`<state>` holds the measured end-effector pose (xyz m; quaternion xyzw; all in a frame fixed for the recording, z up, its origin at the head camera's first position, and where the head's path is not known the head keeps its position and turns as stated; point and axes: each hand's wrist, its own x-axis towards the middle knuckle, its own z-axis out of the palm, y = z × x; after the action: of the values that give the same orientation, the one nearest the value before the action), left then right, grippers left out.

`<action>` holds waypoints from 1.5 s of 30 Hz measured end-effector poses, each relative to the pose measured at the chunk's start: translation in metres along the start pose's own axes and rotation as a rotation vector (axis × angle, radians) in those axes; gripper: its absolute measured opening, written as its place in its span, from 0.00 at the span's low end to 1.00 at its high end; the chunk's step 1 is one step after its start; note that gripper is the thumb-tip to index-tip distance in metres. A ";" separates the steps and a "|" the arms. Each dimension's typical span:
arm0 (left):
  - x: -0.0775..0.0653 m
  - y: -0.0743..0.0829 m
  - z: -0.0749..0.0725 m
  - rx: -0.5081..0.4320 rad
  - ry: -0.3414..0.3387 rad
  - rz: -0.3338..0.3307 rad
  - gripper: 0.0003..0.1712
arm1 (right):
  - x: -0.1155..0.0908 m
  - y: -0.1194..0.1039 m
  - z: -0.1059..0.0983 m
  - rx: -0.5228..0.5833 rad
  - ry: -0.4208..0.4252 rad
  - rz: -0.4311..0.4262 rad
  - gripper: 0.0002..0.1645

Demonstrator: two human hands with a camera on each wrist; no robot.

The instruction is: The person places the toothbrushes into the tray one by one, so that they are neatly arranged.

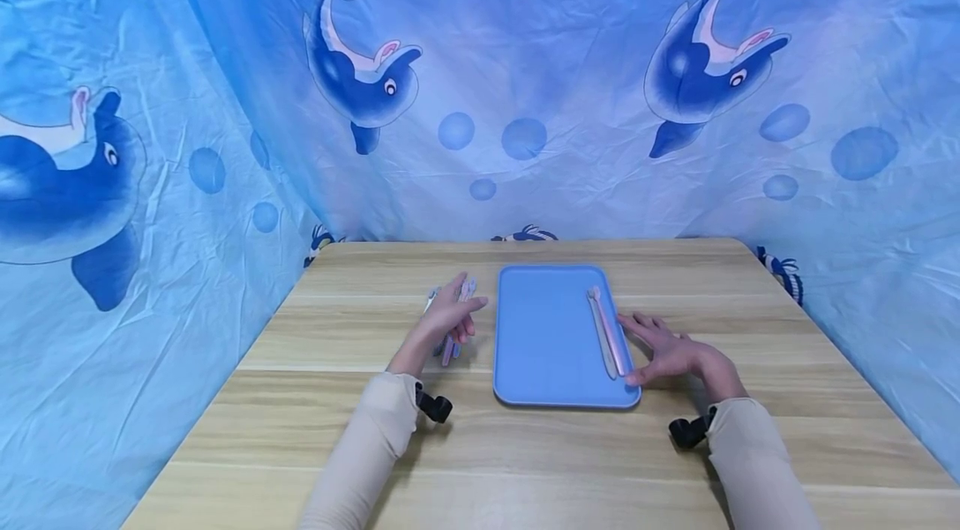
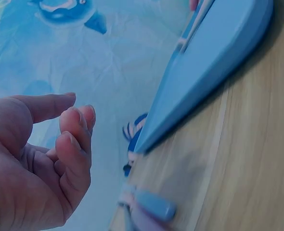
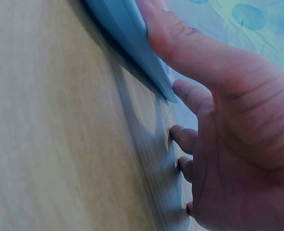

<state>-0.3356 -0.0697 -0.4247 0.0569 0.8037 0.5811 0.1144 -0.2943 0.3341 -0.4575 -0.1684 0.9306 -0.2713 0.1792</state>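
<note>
My left hand (image 1: 447, 315) is over several slim items that look like toothbrushes (image 1: 451, 351), lying on the table left of a blue tray (image 1: 547, 347). Its fingers are loosely bent with nothing between them in the left wrist view, and the coloured handles (image 2: 154, 204) lie apart from it. At the tray's right side my right hand (image 1: 671, 349) spreads its fingers, the thumb (image 3: 180, 41) resting on the rim. Inside the tray, along that side, lie a pink toothbrush-like item (image 1: 611, 330) and a grey one (image 1: 603, 338), side by side.
A wood-grain table (image 1: 525, 472) carries everything. Blue fabric printed with dolphins (image 1: 480, 80) hangs behind it and along its sides. Black wrist cameras (image 1: 433, 405) are strapped on both forearms.
</note>
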 end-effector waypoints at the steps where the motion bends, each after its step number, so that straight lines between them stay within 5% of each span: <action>1: 0.000 -0.002 -0.004 -0.003 0.007 -0.002 0.51 | 0.000 0.000 0.000 0.002 0.001 0.003 0.72; 18: -0.013 -0.021 -0.061 0.002 0.077 -0.042 0.49 | -0.001 -0.001 0.000 0.004 0.005 -0.015 0.73; 45: -0.023 -0.066 -0.095 0.183 0.023 -0.156 0.52 | -0.001 0.000 -0.002 -0.009 0.009 -0.021 0.72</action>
<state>-0.3342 -0.1839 -0.4559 -0.0021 0.8567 0.4952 0.1446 -0.2942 0.3355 -0.4561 -0.1779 0.9308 -0.2696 0.1714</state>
